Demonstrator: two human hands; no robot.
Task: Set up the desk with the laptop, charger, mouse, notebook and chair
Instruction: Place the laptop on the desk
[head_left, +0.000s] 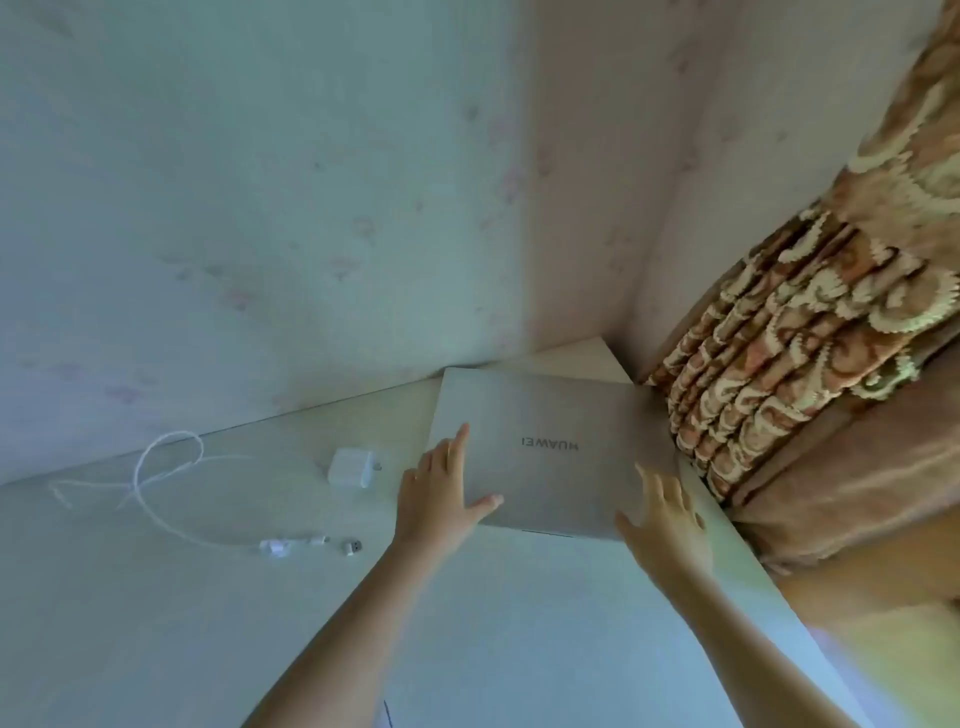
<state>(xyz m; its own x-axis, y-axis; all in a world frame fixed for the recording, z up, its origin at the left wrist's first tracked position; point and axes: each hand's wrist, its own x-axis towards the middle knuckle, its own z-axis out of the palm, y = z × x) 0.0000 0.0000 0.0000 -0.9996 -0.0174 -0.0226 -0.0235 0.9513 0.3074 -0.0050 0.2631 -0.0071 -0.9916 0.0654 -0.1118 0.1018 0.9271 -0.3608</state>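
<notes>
A closed silver laptop (550, 447) lies on the white desk (260, 623) in the far right corner, its logo upside down to me. My left hand (441, 493) rests on the laptop's left front part, fingers straight, thumb spread on the lid. My right hand (667, 512) touches the laptop's right front corner with straight fingers. A white charger brick (352, 467) sits just left of the laptop. Its white cable (166, 467) loops further left and ends in plugs (311, 544) near the desk's middle.
A pale flowered wall (260, 208) backs the desk, which sits in a corner. A brown and cream patterned curtain (805, 338) hangs along the desk's right edge, close to the laptop.
</notes>
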